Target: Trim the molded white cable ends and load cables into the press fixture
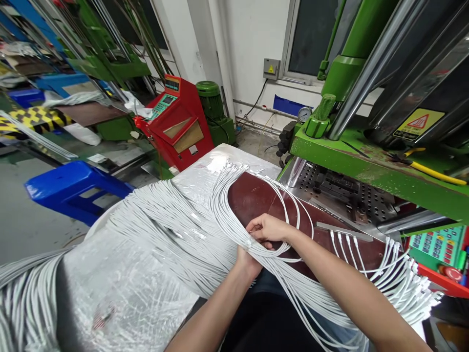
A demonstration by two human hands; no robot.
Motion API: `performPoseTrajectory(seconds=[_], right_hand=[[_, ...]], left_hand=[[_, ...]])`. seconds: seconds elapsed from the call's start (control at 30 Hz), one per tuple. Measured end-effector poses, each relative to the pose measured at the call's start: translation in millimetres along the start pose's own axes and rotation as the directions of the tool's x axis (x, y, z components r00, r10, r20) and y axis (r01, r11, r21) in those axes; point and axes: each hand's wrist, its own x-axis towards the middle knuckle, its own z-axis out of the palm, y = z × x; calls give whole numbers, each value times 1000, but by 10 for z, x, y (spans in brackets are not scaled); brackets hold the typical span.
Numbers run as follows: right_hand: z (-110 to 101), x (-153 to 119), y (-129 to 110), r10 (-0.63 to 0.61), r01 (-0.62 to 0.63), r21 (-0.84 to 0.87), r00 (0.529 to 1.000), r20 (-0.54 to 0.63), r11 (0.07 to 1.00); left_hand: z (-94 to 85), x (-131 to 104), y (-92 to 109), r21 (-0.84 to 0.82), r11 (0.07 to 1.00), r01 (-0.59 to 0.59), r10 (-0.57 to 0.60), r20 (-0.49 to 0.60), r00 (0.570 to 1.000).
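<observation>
A thick bundle of white cables (223, 210) curves over a dark red board (252, 195). My left hand (249, 261) is closed around the bundle from below, its fingers partly hidden by the cables. My right hand (266, 230) lies just above, its fingers pinched at the bundle's inner side; what they hold is too small to make out. Cable ends with white connectors (414, 288) spread out at the right. Several more cables run to a metal strip (344, 231) on the board. A wide heap of grey-white cables (164, 215) covers the table to the left.
The metal-topped table (128, 288) carries another cable bundle (29, 298) at far left. A green press (366, 166) stands at the right, with a button panel (436, 247) below. Beyond are a blue stool (73, 186), a red control box (183, 127) and a green motor (210, 100).
</observation>
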Motion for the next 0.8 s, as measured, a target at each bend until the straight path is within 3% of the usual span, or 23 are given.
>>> performPoseTrajectory(seconds=[0.13, 0.23, 0.33, 0.4, 0.47, 0.53, 0.67, 0.73, 0.8], right_hand=[[-13, 28, 67, -93, 38, -250, 973, -210, 967], [-97, -3, 75, -121, 45, -274, 956, -268, 961], [-113, -131, -66, -169, 43, -354, 927, -335, 934], [-62, -251, -226, -310, 94, -520, 885, -347, 849], [-8, -351, -371, -459, 167, -702, 853, -249, 692], [-7, -391, -440, -483, 171, -788, 857, -176, 591], [-185, -327, -347, -390, 102, -682, 876, -283, 724], [-248, -299, -294, -413, 148, -617, 855, -312, 773], [-226, -294, -313, -440, 204, -588, 850, -291, 783]], left_hand=[[-60, -164, -75, -60, 996, -67, 66, -19, 998], [-113, -245, -113, -134, 988, -81, 76, -40, 996], [-134, -175, -162, -58, 993, -100, 101, 20, 995], [-116, -62, -208, 18, 991, -134, 133, 59, 989], [-95, 46, -246, 71, 983, -168, 163, 65, 984], [-107, 95, -252, 130, 975, -181, 175, 55, 983], [-300, -59, -110, 321, 928, -190, 196, 15, 981], [-417, -188, 16, 451, 836, -312, 346, 6, 938], [-473, -272, 128, 623, 590, -513, 598, 89, 796]])
